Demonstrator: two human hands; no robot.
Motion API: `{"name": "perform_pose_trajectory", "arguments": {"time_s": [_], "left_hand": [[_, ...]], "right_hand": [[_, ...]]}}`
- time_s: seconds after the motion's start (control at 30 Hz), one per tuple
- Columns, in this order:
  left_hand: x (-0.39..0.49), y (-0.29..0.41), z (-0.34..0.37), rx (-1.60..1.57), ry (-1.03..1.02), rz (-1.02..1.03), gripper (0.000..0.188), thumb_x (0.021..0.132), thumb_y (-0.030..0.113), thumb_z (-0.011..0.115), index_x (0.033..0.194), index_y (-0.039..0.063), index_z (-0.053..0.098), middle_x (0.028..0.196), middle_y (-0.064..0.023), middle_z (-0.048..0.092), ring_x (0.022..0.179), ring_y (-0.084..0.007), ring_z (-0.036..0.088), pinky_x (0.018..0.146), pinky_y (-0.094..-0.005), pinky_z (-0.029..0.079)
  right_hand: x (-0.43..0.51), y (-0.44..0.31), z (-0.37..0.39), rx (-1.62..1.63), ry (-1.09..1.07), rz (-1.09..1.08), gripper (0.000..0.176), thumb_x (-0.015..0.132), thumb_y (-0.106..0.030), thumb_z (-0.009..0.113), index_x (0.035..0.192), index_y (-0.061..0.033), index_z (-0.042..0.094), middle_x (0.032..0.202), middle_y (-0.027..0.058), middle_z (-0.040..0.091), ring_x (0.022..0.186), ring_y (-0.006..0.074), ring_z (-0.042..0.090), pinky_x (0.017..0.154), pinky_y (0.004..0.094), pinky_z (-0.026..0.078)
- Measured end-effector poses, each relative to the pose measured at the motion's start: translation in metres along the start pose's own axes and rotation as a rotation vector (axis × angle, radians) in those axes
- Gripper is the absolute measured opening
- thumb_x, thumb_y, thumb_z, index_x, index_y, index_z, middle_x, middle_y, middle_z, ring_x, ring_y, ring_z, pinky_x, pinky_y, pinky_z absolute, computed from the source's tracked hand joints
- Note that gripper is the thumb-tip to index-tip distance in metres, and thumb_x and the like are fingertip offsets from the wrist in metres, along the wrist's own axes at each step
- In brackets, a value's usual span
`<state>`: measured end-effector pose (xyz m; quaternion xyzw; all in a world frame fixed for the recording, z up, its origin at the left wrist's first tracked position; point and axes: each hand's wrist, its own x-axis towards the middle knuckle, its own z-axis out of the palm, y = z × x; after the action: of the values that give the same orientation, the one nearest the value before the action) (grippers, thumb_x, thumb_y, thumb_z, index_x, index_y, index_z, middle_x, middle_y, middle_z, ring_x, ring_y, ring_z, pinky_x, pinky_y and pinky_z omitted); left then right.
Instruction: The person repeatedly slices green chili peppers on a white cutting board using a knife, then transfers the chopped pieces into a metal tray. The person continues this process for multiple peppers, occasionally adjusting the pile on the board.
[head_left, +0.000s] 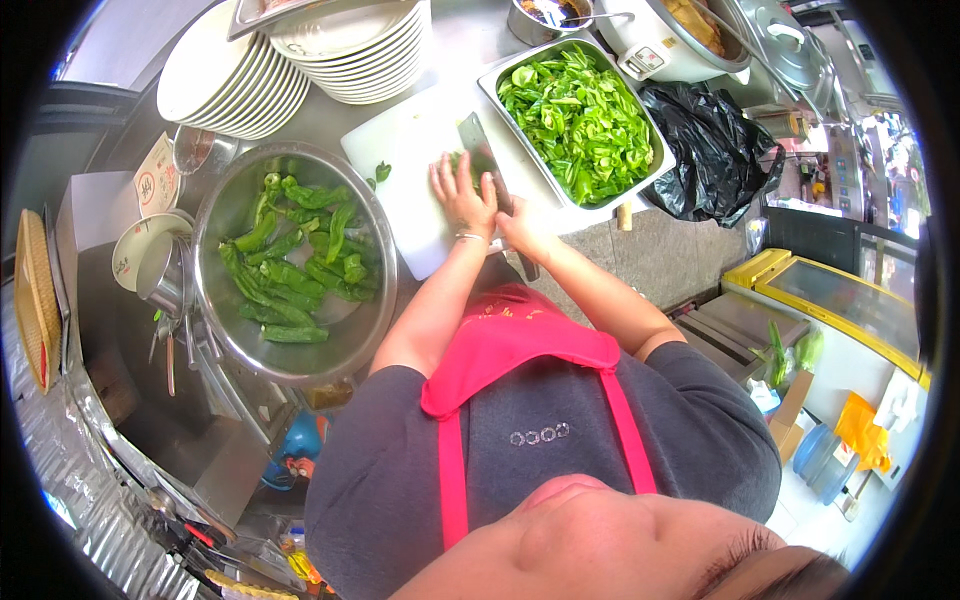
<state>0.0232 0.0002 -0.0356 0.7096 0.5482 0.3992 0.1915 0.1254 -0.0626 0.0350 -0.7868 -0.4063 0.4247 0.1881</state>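
Note:
My right hand (524, 223) grips the handle of a kitchen cleaver (484, 150), whose broad dark blade points away from me over the white cutting board (412, 240). Close against the blade's left side, my left hand (463, 196) presses down with fingers spread on green pepper (475, 166), which is mostly hidden under the fingers and behind the blade. A small green pepper piece (382, 172) lies on the board to the left. At the board's right, a rectangular steel pan (487, 84) is heaped with sliced green peppers (577, 124).
Left of the board, a large steel bowl (390, 300) holds several whole green peppers (292, 281). Stacked white plates (352, 56) stand behind. On the right are a black plastic bag (705, 150) and a white cooker (637, 37); a steel pot (536, 30) with a spoon sits at the back.

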Motion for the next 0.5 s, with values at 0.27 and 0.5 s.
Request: {"name": "perform_pose_trajectory", "arguments": {"time_s": [0.27,0.5], "left_hand": [[0.047,0.045,0.004,-0.389,0.226,-0.07,0.037,0.083,0.005,0.069,0.12,0.008,0.067,0.138,-0.0171,0.052,0.131,-0.0356,0.048,0.113,-0.0467,0.038],[0.078,0.177,0.047,-0.792,-0.2,0.031,0.047,0.091,0.023,0.071,0.135,0.011,0.058,0.15,-0.019,0.041,0.142,-0.0391,0.035,0.117,-0.0492,0.028]], "right_hand": [[0.008,-0.024,-0.05,0.566,-0.324,-0.027,0.01,0.089,-0.009,0.06,0.096,-0.0031,0.064,0.065,0.0011,0.055,0.05,0.0107,0.05,0.045,0.0286,0.041],[-0.039,-0.009,-0.187,-0.028,0.332,-0.124,0.028,0.087,-0.017,0.059,0.108,-0.0016,0.068,0.088,0.0237,0.071,0.085,0.0371,0.072,0.078,0.0453,0.055]]}}
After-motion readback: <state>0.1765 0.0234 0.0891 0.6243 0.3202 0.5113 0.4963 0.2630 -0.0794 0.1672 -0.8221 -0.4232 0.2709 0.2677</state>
